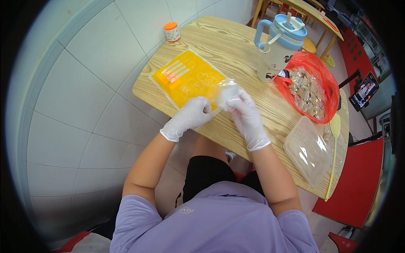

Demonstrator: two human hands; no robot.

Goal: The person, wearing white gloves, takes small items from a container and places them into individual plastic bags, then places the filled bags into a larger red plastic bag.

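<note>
My left hand [196, 110], in a thin white glove, is curled at the near edge of the wooden table [243, 57]. A narrow pale strip [217, 111] runs from its fingers toward the other hand. My right hand [246, 117], gloved the same way, grips a small clear plastic bag [228, 92]. Something whitish shows inside the bag, too blurred to name. Beneath and beyond the hands lies a yellow sheet [190, 74] with a clear border. Several white strips with pink-orange ends [173, 72] rest on its left part.
An orange-lidded container [172, 31] stands by the tiled wall [91, 85]. Rightward are a blue-handled tumbler [277, 52], a red plastic bag [330, 85] of small wrapped packets [305, 91], a clear plastic lid [305, 151] and a yellow fly swatter [333, 158]. A phone [364, 91] is mounted beyond the edge.
</note>
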